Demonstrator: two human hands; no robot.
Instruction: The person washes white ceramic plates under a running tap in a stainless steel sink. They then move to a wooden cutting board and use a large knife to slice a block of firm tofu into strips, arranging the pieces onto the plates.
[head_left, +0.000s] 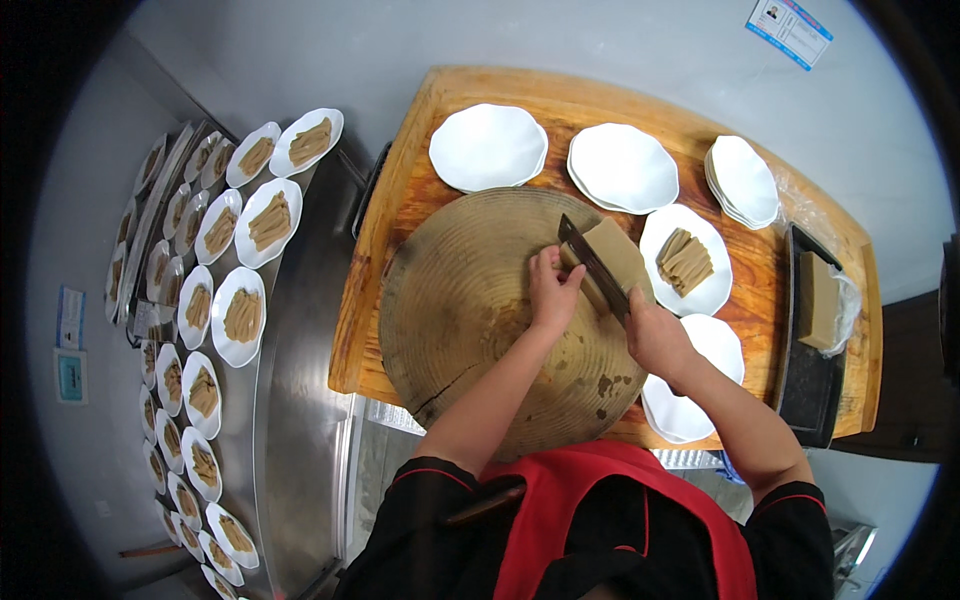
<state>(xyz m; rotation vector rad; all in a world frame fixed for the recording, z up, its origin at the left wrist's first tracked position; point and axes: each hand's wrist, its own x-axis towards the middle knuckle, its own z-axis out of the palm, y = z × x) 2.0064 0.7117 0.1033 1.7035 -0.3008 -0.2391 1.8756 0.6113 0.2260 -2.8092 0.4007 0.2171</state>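
On a round wooden chopping block (480, 315) lies a tan, firm block of food (615, 251). My right hand (656, 330) grips a cleaver (594, 268), whose dark blade stands along the block's left side. Just left of the blade, my left hand (553, 292) has its fingertips at a cut piece (571, 255) and near the blade; whether it grips the piece I cannot tell. A white plate (651, 225) right of the block holds a pile of tan strips (684, 262).
White plates (487, 146) stand in stacks behind the chopping block, with more plates (709, 345) at its right. A black tray (795, 390) at the right holds another tan block (817, 300) partly in plastic. Many plates of strips (244, 315) line a steel counter (300, 322) on the left.
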